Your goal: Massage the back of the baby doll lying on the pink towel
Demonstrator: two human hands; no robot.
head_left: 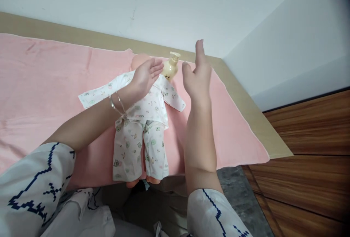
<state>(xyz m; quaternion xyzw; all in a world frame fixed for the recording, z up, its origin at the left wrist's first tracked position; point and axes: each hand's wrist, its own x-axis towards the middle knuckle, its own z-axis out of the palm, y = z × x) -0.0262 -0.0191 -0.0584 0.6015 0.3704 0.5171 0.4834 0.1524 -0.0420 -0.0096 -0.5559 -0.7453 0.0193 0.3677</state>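
Note:
A baby doll in a white patterned shirt and trousers lies on its back on a pink towel. Its feet point toward me and its head is mostly hidden by my left hand. My left hand hovers open over the doll's chest and head, fingers stretched out flat, with thin bangles on the wrist. My right hand is held up edge-on to the right of the doll, fingers straight and empty. A small cream bottle stands just beyond the doll's shoulder, between my two hands.
The towel covers a light wooden tabletop set against a white wall. To the right are a brown wooden panel and grey floor. My patterned white sleeves fill the bottom of the view.

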